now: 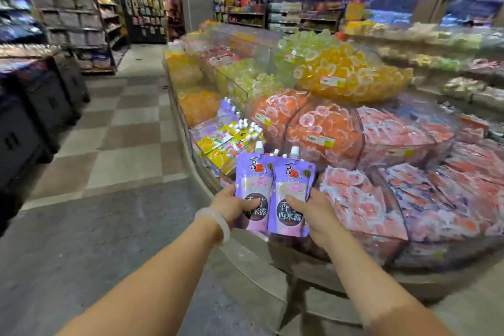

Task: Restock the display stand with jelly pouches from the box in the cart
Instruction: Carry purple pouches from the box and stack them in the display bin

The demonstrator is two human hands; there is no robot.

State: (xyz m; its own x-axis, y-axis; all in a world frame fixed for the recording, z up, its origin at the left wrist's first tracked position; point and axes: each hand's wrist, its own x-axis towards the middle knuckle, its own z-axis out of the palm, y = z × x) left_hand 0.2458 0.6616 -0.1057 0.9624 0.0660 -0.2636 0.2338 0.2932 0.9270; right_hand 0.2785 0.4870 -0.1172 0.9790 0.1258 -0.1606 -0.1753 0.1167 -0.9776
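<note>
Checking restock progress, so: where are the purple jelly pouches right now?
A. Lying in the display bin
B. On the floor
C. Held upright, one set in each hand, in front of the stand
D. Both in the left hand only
C: the left hand and right hand each grip purple pouches upright before the display stand.

Two purple jelly pouches (270, 194) in front; more caps behind, count unclear. Two hands.

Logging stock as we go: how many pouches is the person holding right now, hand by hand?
Purple pouch in left hand, front one visible: 1
Purple pouch in right hand, front one visible: 1
Total: 2; extra caps behind hint at more, cannot count.
</note>
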